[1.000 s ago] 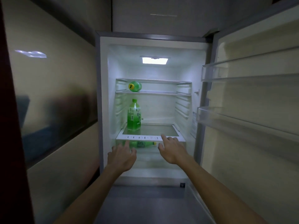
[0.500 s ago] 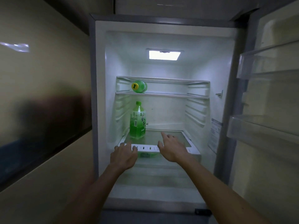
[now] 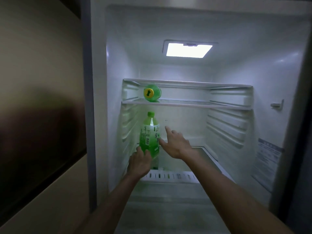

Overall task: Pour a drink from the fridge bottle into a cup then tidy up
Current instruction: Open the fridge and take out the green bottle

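Pressed against the lower part of the green bottle [image 3: 149, 137], the left hand [image 3: 139, 162] shows only its back, so I cannot tell whether its fingers wrap the plastic or merely touch it. The right hand [image 3: 175, 144] is spread wide, forefinger pointing inward and thumb at the label's right edge, with nothing in its hold.

The bottle stands upright on the lower shelf [image 3: 168, 176], close to that shelf's left edge and the fridge's [image 3: 278, 81] left wall, set back from the front trim. It is clear plastic filled with green liquid nearly to the neck, with a green cap screwed on and a printed label around its middle.

A second bottle [image 3: 152, 92] lies on its side at the left end of the upper shelf [image 3: 185, 104], its yellow cap facing outward.

By my reckoning the task has barely begun: the door is open, but the bottle is not lifted out, no cup is in view, and the pouring, the return and the closing all remain.
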